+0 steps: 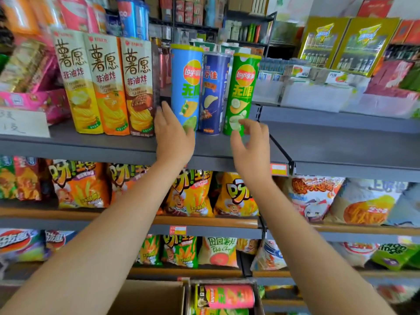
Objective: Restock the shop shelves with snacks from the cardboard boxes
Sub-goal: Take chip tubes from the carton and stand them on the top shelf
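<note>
Three chip cans stand upright on the grey top shelf (91,144): a light blue can (185,87), a dark blue can (213,92) and a green can (242,92). My left hand (173,137) lies with straight fingers against the lower left side of the light blue can. My right hand (252,144) hovers at the foot of the green can, fingers loosely curled, holding nothing. At the bottom, a cardboard box (147,298) stands open, and beside it a pink chip can (227,296) lies on its side in a second box.
Three tall chip cartons (104,87) stand left of the cans. A paper price sign (22,123) sits at far left. Lower shelves hold several snack bags (191,194). To the right, the grey shelf (341,142) continues, with white boxes (318,94) behind.
</note>
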